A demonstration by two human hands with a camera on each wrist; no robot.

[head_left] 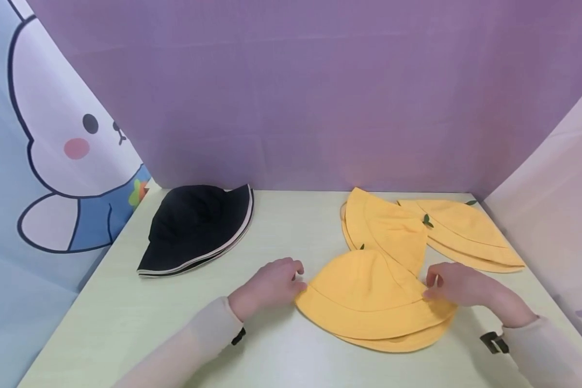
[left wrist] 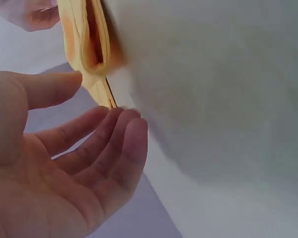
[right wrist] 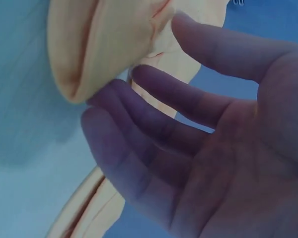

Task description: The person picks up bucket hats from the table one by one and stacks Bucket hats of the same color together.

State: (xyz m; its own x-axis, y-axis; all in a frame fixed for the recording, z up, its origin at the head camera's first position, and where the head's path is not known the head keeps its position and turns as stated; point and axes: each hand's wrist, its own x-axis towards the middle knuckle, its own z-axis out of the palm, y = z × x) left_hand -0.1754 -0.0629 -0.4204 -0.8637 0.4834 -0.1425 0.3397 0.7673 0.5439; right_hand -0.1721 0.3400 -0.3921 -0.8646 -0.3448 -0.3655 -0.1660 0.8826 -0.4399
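A yellow bucket hat (head_left: 364, 296), folded flat, lies at the front with its brim toward me. My left hand (head_left: 274, 285) is at its left end, thumb beside the brim. In the left wrist view the thumb and loosely bent fingers (left wrist: 124, 144) stand apart around the hat's folded edge (left wrist: 97, 49). My right hand (head_left: 458, 283) is at the hat's right end, over the brim. The right wrist view shows spread thumb and fingers (right wrist: 164, 119) by the folded brim (right wrist: 74, 54), fingertips close under it. Neither hand visibly pinches the cloth.
Behind the front hat lies a second yellow hat (head_left: 383, 221), partly covered by it. Another yellow hat (head_left: 465, 226) with a green leaf lies at the back right. A black hat (head_left: 194, 226) with white trim lies back left on the pale table (head_left: 102, 323). A purple cloth (head_left: 300, 97) hangs behind.
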